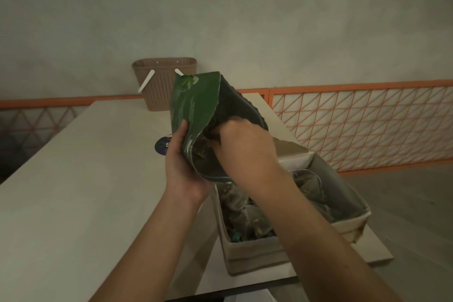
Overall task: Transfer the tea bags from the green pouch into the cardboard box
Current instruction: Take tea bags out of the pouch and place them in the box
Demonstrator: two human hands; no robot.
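Left grip (182,164) clasps the pouch (196,103); right grip (241,144) reaches inside, hold unseen. Bags may miss the box (255,252) below if drawn carelessly.

I see a pale table (73,179) running away from me toward the wall. At its far end stands a brown perforated basket (163,83) with white handles. Nearer, on the right side, sits an open cardboard box (255,256). A round dark sticker or disc (163,146) lies flat near the table's middle, partly hidden.
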